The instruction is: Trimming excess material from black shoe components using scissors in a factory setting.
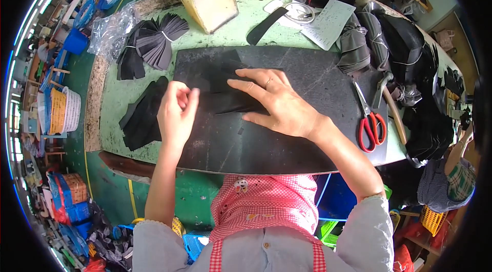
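A thin black piece of material lies on the dark work mat and blends into it. Over its right end is my right hand, fingers spread and fingertips touching the piece or the mat. My left hand is at the mat's left side with fingers curled and the thumb near them; whether anything is pinched there cannot be made out. Just left of it, a stack of black cut pieces rests on the green tabletop. Another dark piece lies farther back on the mat.
Red-handled scissors and a hammer lie right of the mat. Behind it are a yellowish plastic container, a black strip, a coiled cable and paper. Tied grey bundles sit back left; more lie right.
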A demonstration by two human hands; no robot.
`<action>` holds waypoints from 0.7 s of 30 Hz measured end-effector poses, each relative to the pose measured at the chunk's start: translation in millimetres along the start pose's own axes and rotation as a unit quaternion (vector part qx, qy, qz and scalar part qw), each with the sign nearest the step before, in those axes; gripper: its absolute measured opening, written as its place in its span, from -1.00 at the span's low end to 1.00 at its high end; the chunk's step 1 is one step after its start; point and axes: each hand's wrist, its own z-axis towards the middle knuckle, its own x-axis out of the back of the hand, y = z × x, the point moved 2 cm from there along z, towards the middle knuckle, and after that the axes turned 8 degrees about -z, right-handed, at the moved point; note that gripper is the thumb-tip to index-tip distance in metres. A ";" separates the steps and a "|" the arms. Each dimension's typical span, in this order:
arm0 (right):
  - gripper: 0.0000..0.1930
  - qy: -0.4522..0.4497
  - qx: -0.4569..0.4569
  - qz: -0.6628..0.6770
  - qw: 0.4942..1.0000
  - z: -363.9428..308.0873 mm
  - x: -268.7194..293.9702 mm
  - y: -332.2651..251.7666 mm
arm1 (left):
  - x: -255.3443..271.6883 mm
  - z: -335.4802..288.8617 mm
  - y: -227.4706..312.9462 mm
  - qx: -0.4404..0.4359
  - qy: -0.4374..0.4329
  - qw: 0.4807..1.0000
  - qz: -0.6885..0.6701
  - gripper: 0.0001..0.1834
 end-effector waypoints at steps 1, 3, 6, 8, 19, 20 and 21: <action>-0.48 0.009 -0.012 0.023 1.000 2.4 -0.8 6.0 | 7.3 -0.5 -3.3 -0.027 0.025 0.999 -0.009 -0.87; -0.57 0.022 -0.078 0.006 0.997 -0.7 8.5 26.7 | 13.4 -1.6 8.8 -0.113 0.005 0.993 -0.012 -0.86; -0.59 -0.026 -0.098 -0.027 0.994 -8.9 16.5 32.4 | -0.6 -3.6 24.8 -0.202 -0.112 0.973 0.000 -0.57; -0.55 -0.067 -0.109 -0.067 0.989 -22.3 6.6 27.8 | -15.3 -7.6 30.1 -0.208 -0.162 0.963 0.065 -0.47; -0.58 -0.103 -0.142 -0.057 0.983 -33.0 4.1 -2.5 | -24.1 -26.1 28.9 -0.263 -0.186 0.947 0.020 -0.50; -0.63 -0.131 -0.127 -0.079 0.980 -31.9 5.2 -3.5 | -22.4 -26.4 27.7 -0.270 -0.190 0.944 0.030 -0.48; -0.67 -0.158 -0.111 -0.100 0.976 -31.1 5.9 -4.9 | -19.5 -26.9 28.6 -0.270 -0.190 0.944 0.031 -0.48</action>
